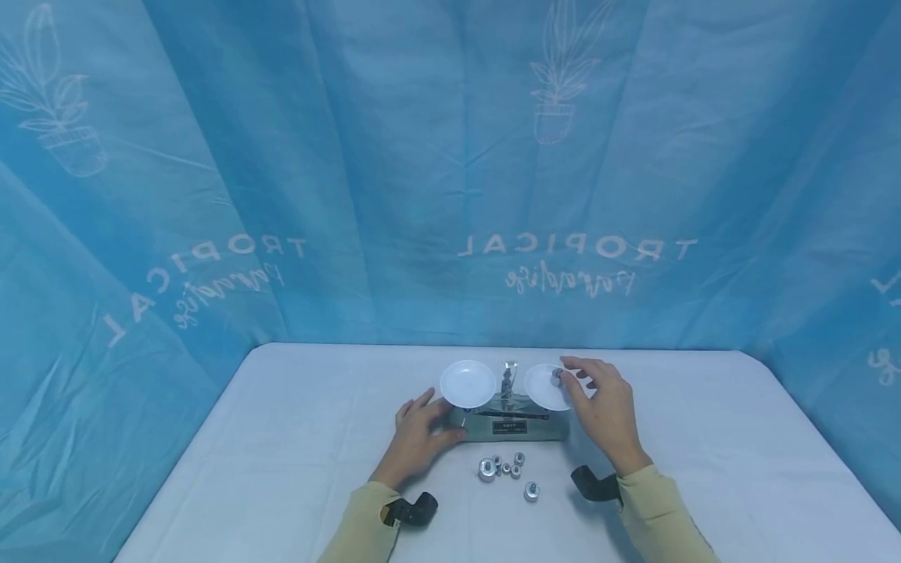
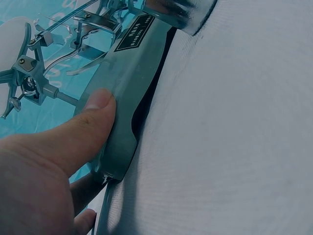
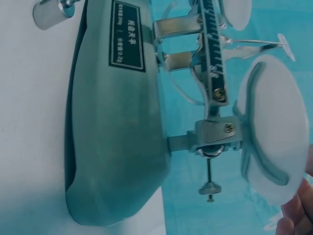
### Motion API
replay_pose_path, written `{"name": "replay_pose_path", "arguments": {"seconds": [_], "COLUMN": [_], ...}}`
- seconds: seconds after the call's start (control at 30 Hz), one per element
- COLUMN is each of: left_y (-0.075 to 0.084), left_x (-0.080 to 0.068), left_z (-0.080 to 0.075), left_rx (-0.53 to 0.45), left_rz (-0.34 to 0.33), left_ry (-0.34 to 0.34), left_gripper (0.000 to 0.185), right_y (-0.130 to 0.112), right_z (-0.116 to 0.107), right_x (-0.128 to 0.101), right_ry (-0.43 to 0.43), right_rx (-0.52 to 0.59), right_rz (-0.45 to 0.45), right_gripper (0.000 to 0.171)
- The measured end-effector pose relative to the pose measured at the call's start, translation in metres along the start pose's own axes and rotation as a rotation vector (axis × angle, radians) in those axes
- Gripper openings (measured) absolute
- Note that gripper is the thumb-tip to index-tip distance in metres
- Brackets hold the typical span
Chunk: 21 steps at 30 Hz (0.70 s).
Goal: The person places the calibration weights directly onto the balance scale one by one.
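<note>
A grey-green balance scale (image 1: 510, 427) stands on the white table (image 1: 281, 438), carrying a left white pan (image 1: 468, 383) and a right white pan (image 1: 543, 389). My left hand (image 1: 432, 426) grips the left end of the scale's base (image 2: 128, 83), its thumb (image 2: 80, 129) pressing on the front face. Over the right pan, my right hand (image 1: 568, 377) pinches a small metal weight (image 1: 556, 377). In the right wrist view the right pan (image 3: 274, 127) shows from below and my fingertips (image 3: 297, 215) lie at its edge.
Several small metal weights (image 1: 504, 468) lie loose on the table in front of the scale, one more (image 1: 531, 491) a little nearer to me. A blue printed curtain (image 1: 450, 172) closes off the back and both sides.
</note>
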<state>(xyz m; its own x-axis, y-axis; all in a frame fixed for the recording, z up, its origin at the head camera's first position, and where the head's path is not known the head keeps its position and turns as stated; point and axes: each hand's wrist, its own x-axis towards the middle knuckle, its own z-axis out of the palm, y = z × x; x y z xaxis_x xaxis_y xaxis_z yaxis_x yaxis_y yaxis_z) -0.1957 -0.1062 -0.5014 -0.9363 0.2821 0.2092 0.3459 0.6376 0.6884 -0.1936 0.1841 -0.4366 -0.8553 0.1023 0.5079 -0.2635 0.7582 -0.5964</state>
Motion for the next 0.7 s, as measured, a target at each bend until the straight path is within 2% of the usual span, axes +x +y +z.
{"name": "replay_pose_path", "arguments": {"seconds": [0.7], "left_y": [-0.001], "left_x": [0.001], "left_z": [0.001], "left_rx": [-0.003], "left_rz": [-0.001], "left_ry": [-0.004], "left_gripper": [0.059], "right_y": [-0.009], "right_z": [-0.013], "right_x": [-0.008], "right_ry": [0.026], "right_rx": [0.066], "right_rz": [-0.081], "right_gripper": [0.025]}}
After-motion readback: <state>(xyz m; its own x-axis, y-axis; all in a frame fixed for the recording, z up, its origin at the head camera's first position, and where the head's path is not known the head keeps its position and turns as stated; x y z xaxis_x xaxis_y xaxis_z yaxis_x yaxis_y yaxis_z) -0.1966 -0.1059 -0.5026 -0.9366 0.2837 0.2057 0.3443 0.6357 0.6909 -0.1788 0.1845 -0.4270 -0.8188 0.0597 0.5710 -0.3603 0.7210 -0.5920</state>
